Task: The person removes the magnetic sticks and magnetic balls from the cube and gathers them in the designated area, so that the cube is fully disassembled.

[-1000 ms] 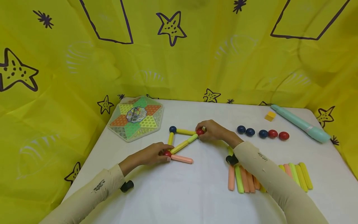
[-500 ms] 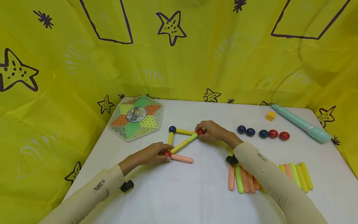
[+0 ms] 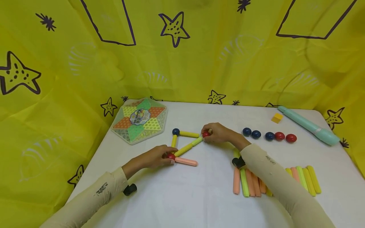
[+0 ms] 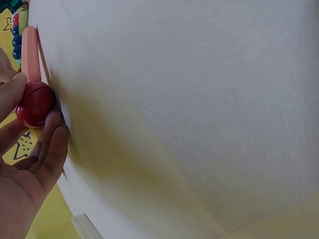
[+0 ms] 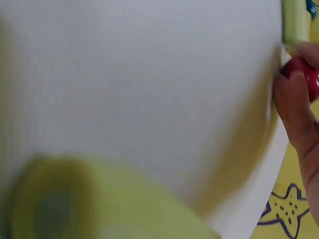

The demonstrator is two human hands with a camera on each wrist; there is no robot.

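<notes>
My left hand (image 3: 156,155) grips a red ball (image 3: 171,156) at the near corner of a frame of magnetic-looking sticks and balls. From it a pink stick (image 3: 186,161) points right, a yellow stick (image 3: 183,149) runs diagonally, and another yellow stick (image 3: 174,141) leads to a blue ball (image 3: 176,131). My right hand (image 3: 218,132) pinches a second red ball (image 3: 206,135) at the end of a lime stick (image 3: 197,141) that continues the diagonal. The top yellow stick (image 3: 189,134) reaches from the blue ball towards it, its tip slightly short of it.
Several loose sticks (image 3: 236,181) lie in a row at the right, partly under my right forearm. Behind them sit blue and red balls (image 3: 279,136), a yellow cube (image 3: 277,118) and a teal roll (image 3: 309,125). A hexagonal game board (image 3: 139,120) lies at the back left.
My right hand has shifted slightly right with its red ball, and a small gap now shows between that ball and the top yellow stick. My left hand keeps its hold.
</notes>
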